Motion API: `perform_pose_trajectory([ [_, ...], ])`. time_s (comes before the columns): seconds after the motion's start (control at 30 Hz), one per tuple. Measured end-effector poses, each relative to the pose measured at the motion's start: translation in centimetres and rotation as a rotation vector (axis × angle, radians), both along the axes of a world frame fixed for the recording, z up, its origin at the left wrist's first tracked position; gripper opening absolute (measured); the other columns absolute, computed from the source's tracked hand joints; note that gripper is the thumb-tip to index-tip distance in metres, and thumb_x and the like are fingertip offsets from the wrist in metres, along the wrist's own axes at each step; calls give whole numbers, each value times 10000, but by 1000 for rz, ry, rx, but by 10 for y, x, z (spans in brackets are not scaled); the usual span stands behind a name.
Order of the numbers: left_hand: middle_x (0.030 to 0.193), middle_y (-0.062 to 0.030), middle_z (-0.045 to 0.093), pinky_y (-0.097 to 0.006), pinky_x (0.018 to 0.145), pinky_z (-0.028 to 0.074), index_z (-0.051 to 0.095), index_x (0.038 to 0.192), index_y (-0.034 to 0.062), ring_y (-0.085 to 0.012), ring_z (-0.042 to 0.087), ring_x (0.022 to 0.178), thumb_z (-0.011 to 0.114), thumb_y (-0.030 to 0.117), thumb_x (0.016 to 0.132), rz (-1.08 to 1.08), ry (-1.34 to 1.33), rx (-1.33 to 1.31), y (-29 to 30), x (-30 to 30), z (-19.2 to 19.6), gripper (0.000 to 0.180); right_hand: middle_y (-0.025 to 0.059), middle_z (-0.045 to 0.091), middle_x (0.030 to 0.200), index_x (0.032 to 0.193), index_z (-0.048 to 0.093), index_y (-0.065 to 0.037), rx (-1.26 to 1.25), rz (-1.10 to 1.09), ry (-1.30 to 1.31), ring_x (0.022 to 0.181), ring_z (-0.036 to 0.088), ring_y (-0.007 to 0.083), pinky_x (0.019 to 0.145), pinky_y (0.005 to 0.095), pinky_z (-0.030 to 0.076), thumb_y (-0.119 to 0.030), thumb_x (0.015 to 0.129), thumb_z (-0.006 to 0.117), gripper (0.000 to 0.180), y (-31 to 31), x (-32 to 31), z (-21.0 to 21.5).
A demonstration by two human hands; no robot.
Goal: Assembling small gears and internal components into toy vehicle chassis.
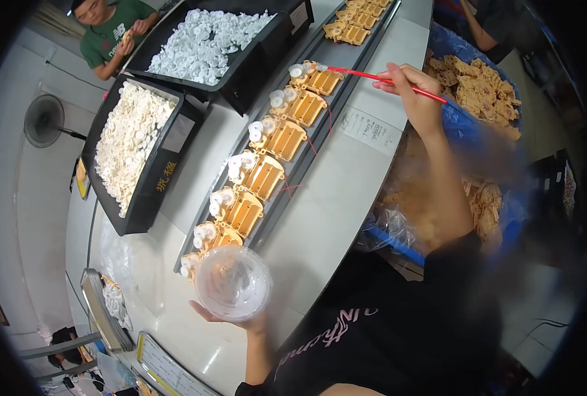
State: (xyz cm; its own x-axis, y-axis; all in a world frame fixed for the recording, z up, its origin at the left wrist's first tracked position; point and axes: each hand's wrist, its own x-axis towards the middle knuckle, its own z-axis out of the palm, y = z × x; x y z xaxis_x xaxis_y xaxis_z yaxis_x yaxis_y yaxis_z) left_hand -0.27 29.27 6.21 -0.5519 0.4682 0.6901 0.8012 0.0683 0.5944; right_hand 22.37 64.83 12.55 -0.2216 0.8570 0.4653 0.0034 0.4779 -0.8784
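Note:
My right hand [415,92] grips a thin red-handled brush [366,74]. The brush tip touches the white gears on a yellow plastic housing [323,80] near the far end of a row. Several such housings, each with open compartments and white gears [241,160] at its left end, sit along a long grey rail [305,157]. My left hand [255,323] holds a round clear plastic tub [233,282] from below, over the near end of the row. What lies inside the tub is hard to make out.
Two black bins, one of white gears [207,43] and one of cream parts [132,142], stand left of the rail. Blue-lined containers of yellow housings [475,89] are at my right. Across the table, a person in green [115,39] handles a small part.

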Motion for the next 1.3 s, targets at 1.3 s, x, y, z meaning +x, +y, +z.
perform_pose_trajectory([
  [1.3, 1447, -175, 195, -511, 1078, 334, -99, 1438, 179, -322, 314, 1317, 841, 83, 581, -188, -315, 134, -22, 8, 1, 1275, 144, 670, 926, 936, 662, 47, 601, 57, -524, 807, 661, 247, 714, 300, 523, -33, 810, 651, 150, -59, -27, 19],
])
